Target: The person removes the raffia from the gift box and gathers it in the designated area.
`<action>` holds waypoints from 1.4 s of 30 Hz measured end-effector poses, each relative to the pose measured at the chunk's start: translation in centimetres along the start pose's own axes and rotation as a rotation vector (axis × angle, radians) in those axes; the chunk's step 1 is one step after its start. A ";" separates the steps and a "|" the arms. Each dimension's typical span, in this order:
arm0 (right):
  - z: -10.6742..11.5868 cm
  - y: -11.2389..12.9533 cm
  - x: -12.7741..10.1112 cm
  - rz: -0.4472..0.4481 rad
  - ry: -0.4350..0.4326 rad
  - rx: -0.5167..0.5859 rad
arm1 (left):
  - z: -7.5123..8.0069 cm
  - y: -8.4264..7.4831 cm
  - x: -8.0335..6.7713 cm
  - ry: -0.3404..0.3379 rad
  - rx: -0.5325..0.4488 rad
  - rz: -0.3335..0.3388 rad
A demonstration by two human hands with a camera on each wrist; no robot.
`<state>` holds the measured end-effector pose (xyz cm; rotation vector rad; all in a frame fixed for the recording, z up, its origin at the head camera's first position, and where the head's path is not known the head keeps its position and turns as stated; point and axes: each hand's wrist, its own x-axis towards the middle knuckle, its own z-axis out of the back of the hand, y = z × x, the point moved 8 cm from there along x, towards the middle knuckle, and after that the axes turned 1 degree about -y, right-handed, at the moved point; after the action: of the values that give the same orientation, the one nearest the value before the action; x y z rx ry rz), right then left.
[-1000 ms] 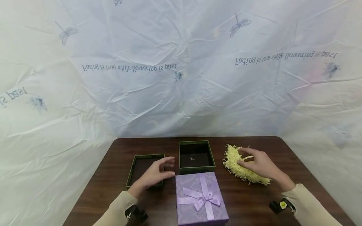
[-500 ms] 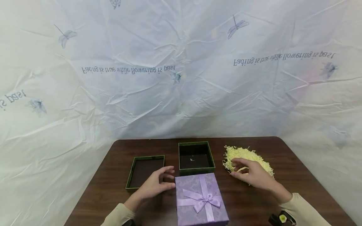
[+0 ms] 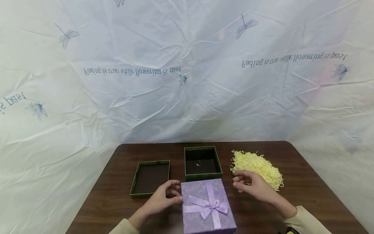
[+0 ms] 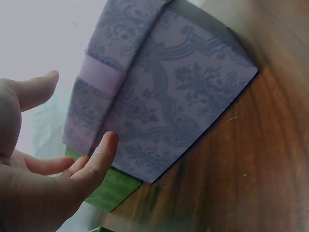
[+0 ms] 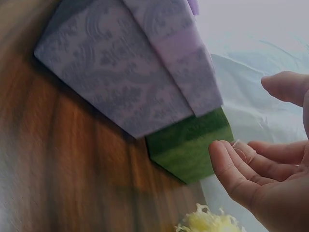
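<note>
A lilac patterned gift box with a ribbon bow sits at the table's near edge; its side fills the left wrist view and the right wrist view. My left hand reaches to the box's left side, fingers spread and loosely bent, fingertips just short of the wall. My right hand hovers to the right of the box, fingers relaxed, holding nothing. Behind it lies a heap of pale yellow shredded paper.
An open dark green box stands right behind the lilac one, its green wall seen past my right fingers. Its lid lies upside down to the left. Crinkled white printed sheeting backs the brown wooden table.
Both hands have drawn back toward me. The left came off the green lid to the lilac box's left side. The right left the shredded paper and moved toward the box's right side.
</note>
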<state>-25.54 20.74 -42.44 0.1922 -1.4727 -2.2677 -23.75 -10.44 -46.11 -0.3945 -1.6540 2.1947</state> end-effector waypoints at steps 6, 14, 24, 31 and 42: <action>-1.6 -0.1 -0.1 -0.053 0.047 0.126 | -0.6 0.8 -0.5 -0.010 -0.075 0.059; -3.2 -1.3 -0.4 -0.165 0.079 0.284 | -1.7 1.3 -0.9 -0.017 -0.207 0.110; -5.2 -2.3 -0.9 -0.223 0.132 0.387 | -2.4 1.4 -1.1 0.006 -0.319 0.143; -6.2 -2.4 -1.2 -0.238 0.170 0.476 | -2.6 1.6 -1.0 0.028 -0.359 0.146; -6.4 -2.9 -1.2 -0.270 0.180 0.546 | -2.7 1.0 -1.0 0.045 -0.380 0.114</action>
<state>-23.05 16.85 -47.89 0.7759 -2.0292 -1.9135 -21.80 -8.76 -47.77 -0.6475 -2.0714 1.9236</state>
